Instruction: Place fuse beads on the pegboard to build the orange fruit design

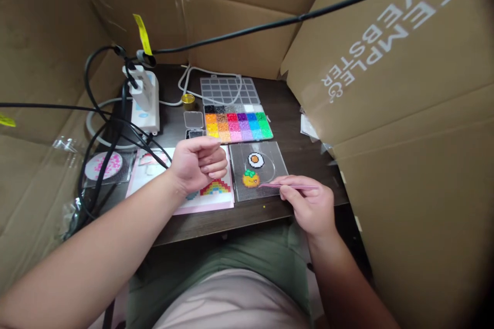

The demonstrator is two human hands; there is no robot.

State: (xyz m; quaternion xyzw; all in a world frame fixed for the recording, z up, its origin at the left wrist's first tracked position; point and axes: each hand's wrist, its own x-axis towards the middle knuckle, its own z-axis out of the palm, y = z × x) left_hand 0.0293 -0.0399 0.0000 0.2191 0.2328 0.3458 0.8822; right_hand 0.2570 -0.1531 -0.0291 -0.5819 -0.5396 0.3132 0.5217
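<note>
My right hand (309, 205) holds pink tweezers (287, 185), their tip at the right side of an orange bead figure with a green leafy top (251, 180). That figure lies on a clear pegboard (241, 151). Just above it on the board is a bead fried egg (256, 160) with a dark outline. My left hand (200, 164) is raised over a printed pattern sheet (216, 204), its fingers curled closed. Whatever it may hold is hidden inside the fingers. A rainbow pattern (216, 187) shows beside the hand on the sheet.
A bead box (239, 126) with many colours lies open behind the board. A power strip (145, 108) and tangled black cables (102, 164) occupy the left. A round pink-and-white bead piece (103, 166) lies under them. Cardboard walls (231, 5) enclose the table; a black cable (247, 33) crosses overhead.
</note>
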